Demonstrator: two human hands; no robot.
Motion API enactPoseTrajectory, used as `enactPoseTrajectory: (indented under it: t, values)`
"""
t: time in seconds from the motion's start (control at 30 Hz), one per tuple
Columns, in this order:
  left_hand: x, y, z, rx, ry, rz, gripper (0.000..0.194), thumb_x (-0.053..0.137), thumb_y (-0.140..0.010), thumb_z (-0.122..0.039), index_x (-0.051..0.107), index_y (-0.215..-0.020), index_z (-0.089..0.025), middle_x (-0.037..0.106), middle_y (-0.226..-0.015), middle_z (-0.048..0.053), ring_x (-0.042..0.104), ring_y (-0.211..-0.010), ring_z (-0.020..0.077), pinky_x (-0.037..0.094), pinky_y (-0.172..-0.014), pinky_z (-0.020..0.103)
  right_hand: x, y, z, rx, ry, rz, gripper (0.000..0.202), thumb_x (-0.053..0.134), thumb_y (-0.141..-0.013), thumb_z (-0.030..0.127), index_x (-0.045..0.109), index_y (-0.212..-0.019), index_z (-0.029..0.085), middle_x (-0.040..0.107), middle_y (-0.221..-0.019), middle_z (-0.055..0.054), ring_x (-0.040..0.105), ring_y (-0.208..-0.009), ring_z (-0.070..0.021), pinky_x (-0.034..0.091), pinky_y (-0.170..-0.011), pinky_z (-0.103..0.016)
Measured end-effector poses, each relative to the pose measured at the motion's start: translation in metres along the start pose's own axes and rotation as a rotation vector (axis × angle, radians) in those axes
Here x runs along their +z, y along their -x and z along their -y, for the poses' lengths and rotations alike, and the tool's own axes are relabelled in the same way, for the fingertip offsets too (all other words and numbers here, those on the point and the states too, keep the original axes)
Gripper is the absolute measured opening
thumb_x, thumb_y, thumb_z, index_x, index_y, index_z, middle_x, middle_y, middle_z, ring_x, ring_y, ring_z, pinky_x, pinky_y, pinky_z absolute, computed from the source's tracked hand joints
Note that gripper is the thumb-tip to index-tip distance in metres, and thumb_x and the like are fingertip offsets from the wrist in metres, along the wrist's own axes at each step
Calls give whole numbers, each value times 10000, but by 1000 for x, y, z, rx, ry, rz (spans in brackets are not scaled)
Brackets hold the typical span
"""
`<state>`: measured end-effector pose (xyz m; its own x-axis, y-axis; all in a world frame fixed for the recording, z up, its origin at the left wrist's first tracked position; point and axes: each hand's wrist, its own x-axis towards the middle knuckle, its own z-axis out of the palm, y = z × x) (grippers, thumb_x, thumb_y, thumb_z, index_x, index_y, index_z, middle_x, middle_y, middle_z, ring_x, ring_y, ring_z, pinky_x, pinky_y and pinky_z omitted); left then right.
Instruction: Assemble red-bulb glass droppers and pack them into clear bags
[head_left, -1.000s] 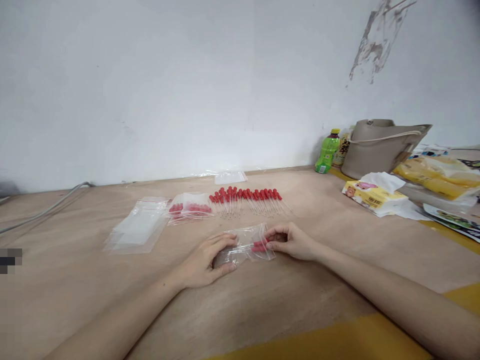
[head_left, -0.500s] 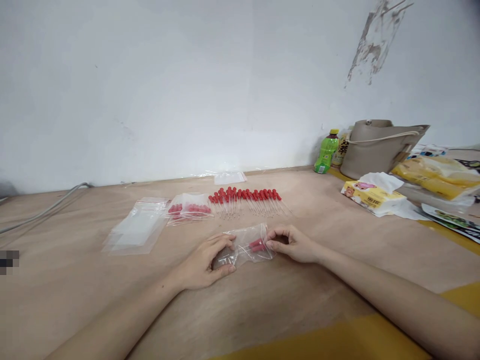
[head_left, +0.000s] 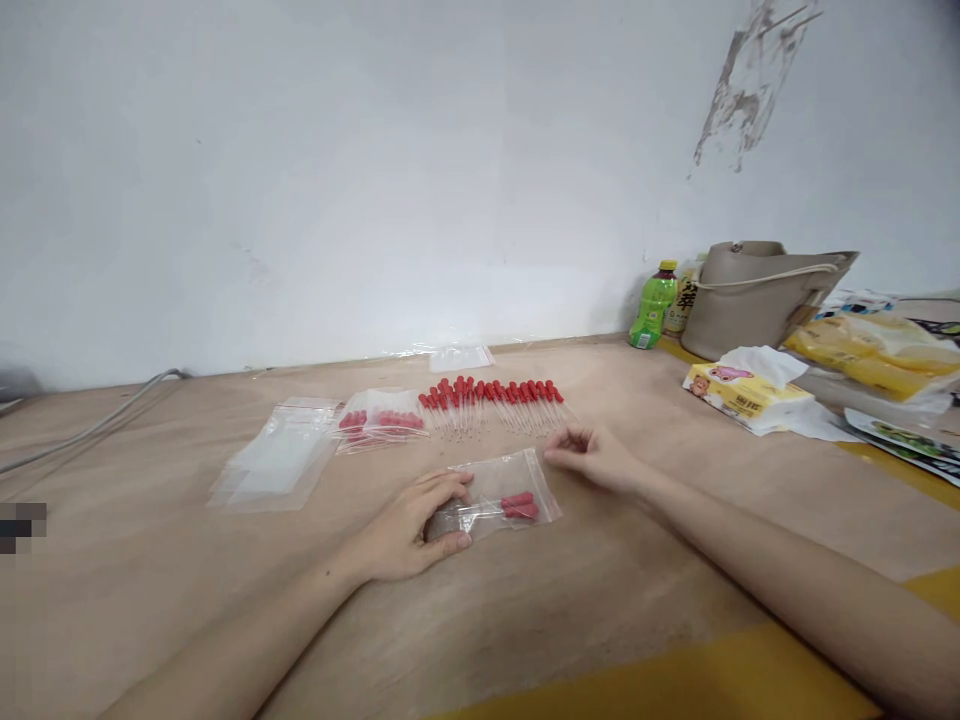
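In the head view a clear zip bag (head_left: pixel 491 480) lies flat on the brown-covered table. Inside it are droppers with red rubber bulbs (head_left: pixel 520 505), their thin clear stems pointing left. My left hand (head_left: pixel 416 520) grips the left end of this bag, thumb on the near edge and fingers on the far edge. Just past the bag's right end, my right hand (head_left: pixel 592 458) hovers empty, fingers curled and the thumb apart from them. Behind the bag is a fanned row of loose red-bulbed droppers (head_left: pixel 487 395).
Left of the row lie filled bags of droppers (head_left: pixel 382 420) and a stack of flat clear bags (head_left: pixel 277 455). A tissue pack (head_left: pixel 742 395), a green bottle (head_left: pixel 652 308) and a beige handbag (head_left: pixel 727 300) stand at the right. A grey cable (head_left: pixel 97 425) runs along the left.
My right hand has let go of the bag's right end and moved up and right. The bag's right part now lies flatter. My left hand keeps its place.
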<state>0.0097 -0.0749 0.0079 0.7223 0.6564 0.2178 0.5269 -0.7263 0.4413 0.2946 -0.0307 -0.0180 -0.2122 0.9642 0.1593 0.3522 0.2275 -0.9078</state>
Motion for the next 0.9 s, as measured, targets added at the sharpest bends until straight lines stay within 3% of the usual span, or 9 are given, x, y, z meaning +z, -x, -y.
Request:
enactPoseTrajectory:
  t: [0.1, 0.17, 0.3, 0.53, 0.67, 0.77, 0.83, 0.9]
  values:
    - [-1, -1, -2, -24, 20, 11, 209, 420, -861, -333, 519, -1010, -224, 468, -1253, 54, 397, -1166, 201, 342, -950, 367, -30, -31, -10, 29, 386, -367, 172, 559, -690, 300, 585, -755, 142, 612, -686, -27, 530, -585, -110, 395, -535, -210]
    - [-2, -2, -3, -36, 33, 12, 202, 379, -882, -306, 536, -976, -221, 485, -1236, 49, 407, -1159, 192, 346, -947, 363, -44, -52, -15, 150, 621, -360, 178, 565, -684, 276, 591, -802, 146, 631, -744, -34, 563, -651, -120, 402, -564, -197]
    - [1, -2, 0, -14, 33, -12, 189, 425, -862, -301, 550, -970, -210, 498, -1219, 56, 410, -1158, 193, 348, -951, 358, -49, -82, -19, 265, 741, -330, 285, 633, -608, 221, 591, -868, 112, 636, -822, -96, 587, -751, -183, 409, -597, -225]
    - [4, 1, 5, 13, -130, 73, 340, 347, -900, -292, 445, -1222, -333, 382, -1333, 11, 323, -1225, 193, 280, -1002, 403, -40, -89, -10, 204, 851, -320, 187, 555, -697, 157, 581, -863, 74, 581, -929, -216, 531, -951, -304, 381, -790, -354]
    - [3, 1, 4, 21, -172, 90, 358, 321, -907, -303, 404, -1252, -350, 367, -1340, 9, 307, -1233, 199, 285, -998, 413, -50, -78, -4, 130, 810, -378, 289, 469, -726, 95, 513, -1008, 52, 531, -1002, -229, 515, -965, -299, 382, -801, -379]
    - [3, 1, 3, 3, -168, 86, 358, 322, -905, -328, 407, -1253, -337, 378, -1334, 13, 313, -1231, 200, 291, -998, 413, -46, -58, 0, 64, 682, -414, 470, 399, -764, 125, 302, -1220, 69, 554, -893, -130, 567, -805, -208, 440, -699, -314]
    - [3, 1, 4, -1, -163, 72, 356, 334, -900, -343, 418, -1246, -336, 383, -1331, 10, 322, -1226, 204, 296, -995, 414, -34, -40, 2, 44, 524, -417, 528, 356, -785, 167, 166, -1273, 103, 533, -762, -33, 559, -624, -142, 457, -574, -260]
    - [4, 0, 4, 0, -165, 62, 357, 348, -894, -355, 422, -1243, -333, 386, -1328, 12, 329, -1221, 207, 297, -995, 413, -16, -22, 3, 47, 80, -400, 560, 389, -756, 198, 146, -1259, 154, 467, -666, 41, 508, -481, -106, 435, -456, -231]
